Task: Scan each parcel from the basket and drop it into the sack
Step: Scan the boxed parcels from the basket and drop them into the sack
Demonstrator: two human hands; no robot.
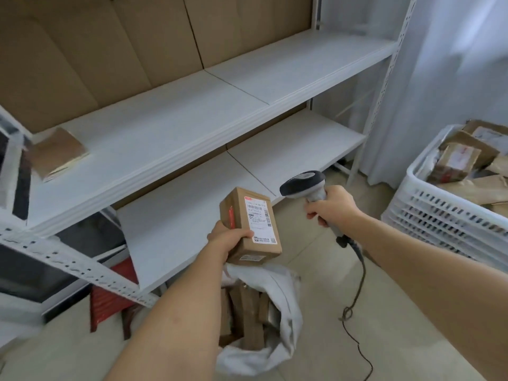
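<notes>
Centrally, gripped a brown parcel (pixel 250 225) in the left hand (pixel 225 239), thumb across its labelled face, right above the open white sack (pixel 277 320) at lower centre, already stocked with brown parcels. Just right of it, wrapped the right hand (pixel 331 206) round the handle of a corded grey scanner (pixel 303 185), head turned toward the label. Along the right edge, kept more parcels heaped in the white basket (pixel 439 213), beside white shelving (pixel 170 127).
</notes>
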